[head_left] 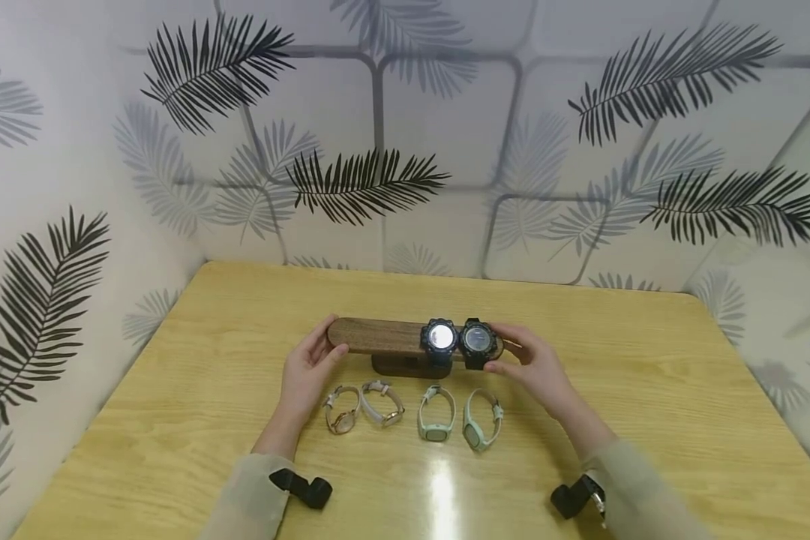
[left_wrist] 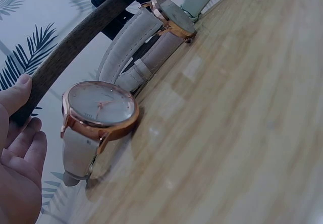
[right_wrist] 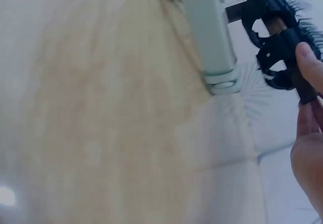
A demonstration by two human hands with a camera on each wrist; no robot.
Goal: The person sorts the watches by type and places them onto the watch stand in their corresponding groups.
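A dark wooden watch stand (head_left: 381, 335) stands mid-table, its long bar raised over a short base (head_left: 405, 367). My left hand (head_left: 305, 373) grips the bar's left end between thumb and fingers. At the opposite end my right hand (head_left: 536, 367) pinches the bar, thumb in front, close beside the watches. Two black sports watches, one with a glare-lit face (head_left: 441, 337) and one with a grey face (head_left: 478, 339), are strapped round its right part. The left wrist view shows a rose-gold watch (left_wrist: 101, 105) with a pale strap near my left hand.
In front of the stand lie a second pale-strapped watch (head_left: 391, 417) and two mint-green watches, one upright (head_left: 436, 433) and one angled (head_left: 473, 435). The wooden table (head_left: 196, 420) meets a leaf-patterned wall (head_left: 439, 225) behind. Light glares off its front.
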